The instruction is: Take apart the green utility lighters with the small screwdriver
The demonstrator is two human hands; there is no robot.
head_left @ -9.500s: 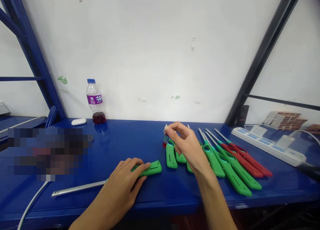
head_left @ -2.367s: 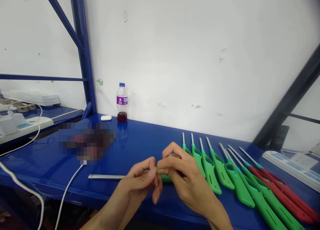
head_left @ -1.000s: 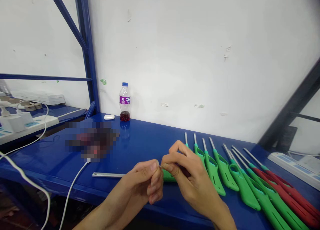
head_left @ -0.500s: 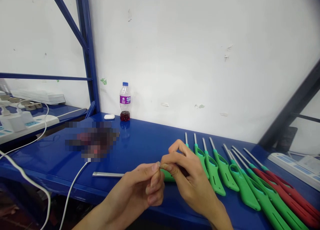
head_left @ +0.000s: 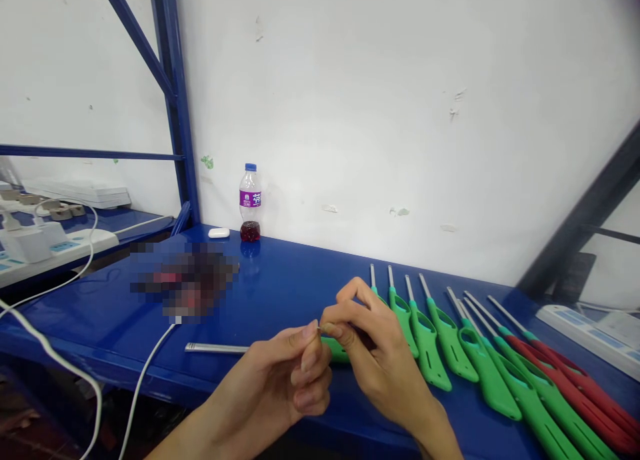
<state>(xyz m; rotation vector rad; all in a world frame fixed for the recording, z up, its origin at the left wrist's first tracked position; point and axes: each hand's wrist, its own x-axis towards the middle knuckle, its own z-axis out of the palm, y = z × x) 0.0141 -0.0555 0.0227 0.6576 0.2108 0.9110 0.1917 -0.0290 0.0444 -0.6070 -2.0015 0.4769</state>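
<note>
My left hand (head_left: 285, 373) and my right hand (head_left: 380, 347) meet fingertip to fingertip over the front of the blue table (head_left: 295, 273). Each is closed in a pinch of thumb and forefinger. Between the pinches is something tiny, too small and too covered to name. Behind my hands lies a green gas lighter (head_left: 336, 351), its metal tube (head_left: 215, 349) sticking out to the left; my fingers hide its middle. Just right of my right hand, several more green lighters (head_left: 431, 357) lie in a slanted row.
Two red lighters (head_left: 575, 393) lie at the right, near a white power strip (head_left: 595, 340). A drink bottle (head_left: 251, 203) and a small white case (head_left: 219, 233) stand by the wall. A pixelated object (head_left: 193, 280) with a white cable (head_left: 145, 380) is at left.
Both hands keep their pinch at nearly the same spot. My left thumb and fingertips have shifted very slightly; the things on the table have not moved.
</note>
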